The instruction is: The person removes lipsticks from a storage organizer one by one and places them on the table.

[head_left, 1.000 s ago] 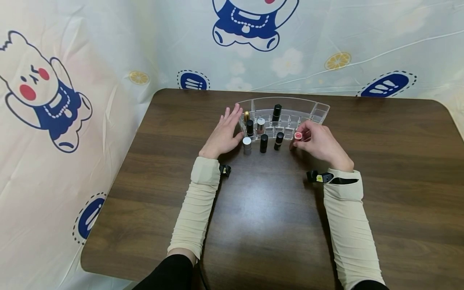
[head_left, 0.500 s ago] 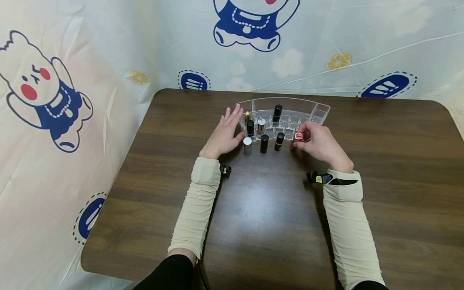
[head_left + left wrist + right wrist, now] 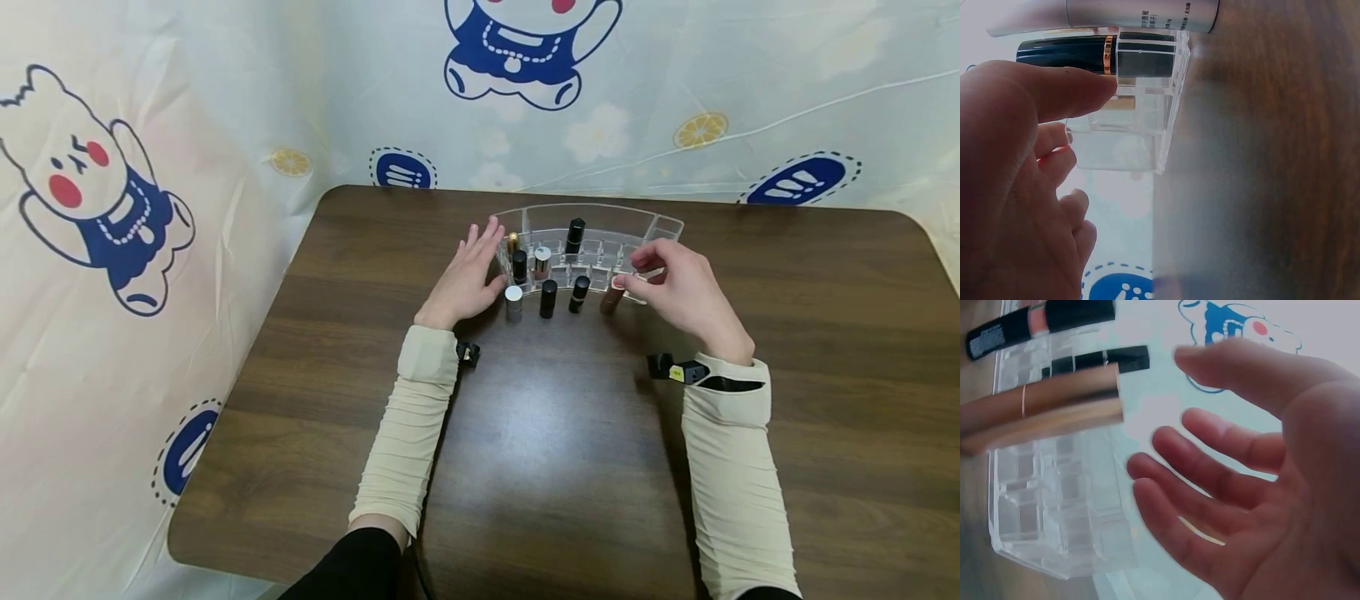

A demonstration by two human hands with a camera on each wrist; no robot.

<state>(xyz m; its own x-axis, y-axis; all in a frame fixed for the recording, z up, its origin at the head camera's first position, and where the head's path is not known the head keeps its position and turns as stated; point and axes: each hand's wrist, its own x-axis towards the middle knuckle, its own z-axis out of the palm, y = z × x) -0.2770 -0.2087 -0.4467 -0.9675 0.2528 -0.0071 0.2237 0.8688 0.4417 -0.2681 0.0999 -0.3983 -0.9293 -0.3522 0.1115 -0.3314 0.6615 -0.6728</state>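
Observation:
A clear acrylic lipstick organizer (image 3: 600, 215) with stepped compartments stands toward the back of the table. My left hand (image 3: 462, 279) rests against its left end, fingers extended. In the left wrist view, the thumb touches the organizer beside a black lipstick (image 3: 1063, 55) with a gold ring. A reddish-brown lipstick tube (image 3: 611, 298) stands on the table before the organizer's right part. My right hand (image 3: 686, 292) is just beside and above it. The right wrist view shows thumb and fingers spread apart, off the brown-gold tube (image 3: 1072, 400).
In front of the organizer also stand a silver tube (image 3: 513, 305) and two black lipsticks, one (image 3: 548, 298) near the middle. Inside are a gold tube (image 3: 512, 242), a silver-capped one (image 3: 542, 262) and black ones (image 3: 574, 236). A patterned cloth (image 3: 600, 133) hangs behind the table.
My right hand has let go of the reddish-brown lipstick tube and moved slightly right and up, its fingers parting. The tube stays standing in front. My left hand keeps its place.

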